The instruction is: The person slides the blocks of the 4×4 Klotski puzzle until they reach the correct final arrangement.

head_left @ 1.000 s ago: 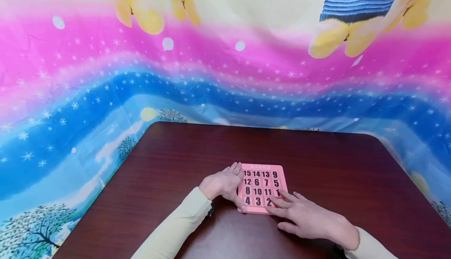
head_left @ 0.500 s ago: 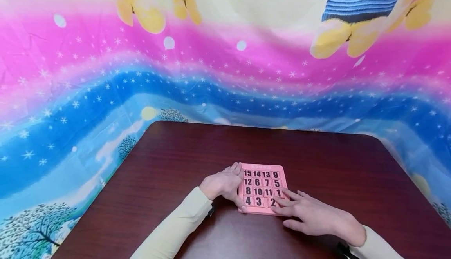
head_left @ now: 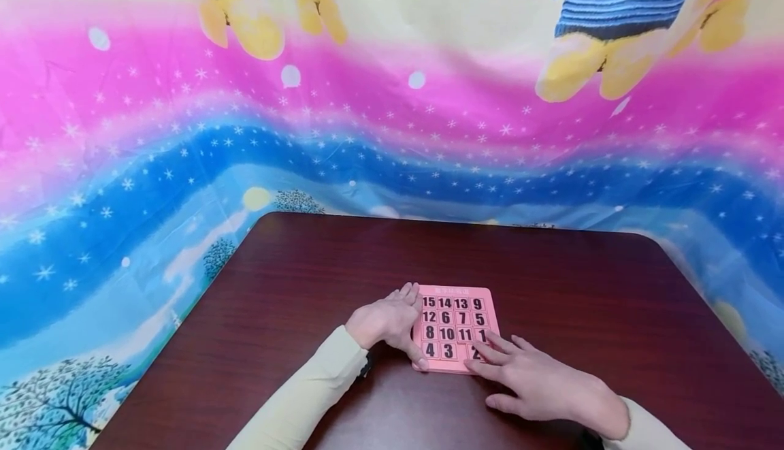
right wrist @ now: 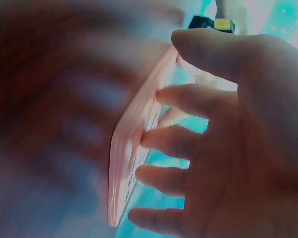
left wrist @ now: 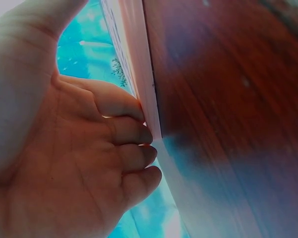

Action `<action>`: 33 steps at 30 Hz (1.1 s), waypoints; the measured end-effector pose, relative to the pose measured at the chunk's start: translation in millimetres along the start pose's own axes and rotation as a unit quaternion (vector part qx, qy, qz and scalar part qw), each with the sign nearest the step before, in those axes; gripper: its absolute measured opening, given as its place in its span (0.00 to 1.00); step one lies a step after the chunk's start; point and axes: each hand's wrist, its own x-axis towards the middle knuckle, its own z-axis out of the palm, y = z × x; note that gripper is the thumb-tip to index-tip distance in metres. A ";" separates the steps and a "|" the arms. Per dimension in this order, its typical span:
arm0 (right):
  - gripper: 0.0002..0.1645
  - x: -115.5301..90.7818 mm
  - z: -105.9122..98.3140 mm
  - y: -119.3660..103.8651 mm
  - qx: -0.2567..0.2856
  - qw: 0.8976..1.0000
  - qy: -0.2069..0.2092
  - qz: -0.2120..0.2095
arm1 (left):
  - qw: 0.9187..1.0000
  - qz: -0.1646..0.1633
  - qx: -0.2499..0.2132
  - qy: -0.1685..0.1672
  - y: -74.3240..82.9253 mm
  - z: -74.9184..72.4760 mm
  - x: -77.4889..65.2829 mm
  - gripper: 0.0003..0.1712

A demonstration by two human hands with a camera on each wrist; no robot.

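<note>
I have the board (head_left: 451, 291) flat on the table (head_left: 343, 259), between both hands. The left hand (head_left: 388, 320) braces its left edge, fingers extended, not wrapped round it. The right hand (head_left: 542, 378) is spread loosely over the near right corner, gripping nothing; I can't tell which fingertips press. I judge the step to be sliding a near-row tile; the next move calls for light, flat pressure with the board steadied. I count one board, fifteen tiles (head_left: 448, 333), one gap (head_left: 462, 351) between 3 and 2.
</note>
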 end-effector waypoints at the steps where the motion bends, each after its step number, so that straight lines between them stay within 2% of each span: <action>1: 0.33 0.8 0.9 -1.8 -0.005 1.000 -0.001 0.002 | 1.000 0.000 0.001 -0.001 0.1 0.1 0.1 0.76; 11: 0.31 -7.2 -0.4 -4.7 -0.040 0.998 0.006 0.041 | 1.000 0.006 0.002 0.003 -0.3 -1.1 -0.4 0.76; 19: 0.31 -4.1 -3.8 -12.7 -0.050 0.999 0.016 0.011 | 1.000 0.004 0.001 0.002 -0.3 -0.7 -1.2 0.76; 27: 0.34 15.6 -5.9 -24.8 -0.041 0.999 -0.002 -0.012 | 1.000 0.004 0.001 -0.001 -0.7 0.6 -1.4 0.75; 33: 0.35 29.8 -1.6 -27.9 -0.052 0.998 0.010 -0.029 | 1.000 0.003 -0.008 0.000 -0.6 0.2 -1.4 0.74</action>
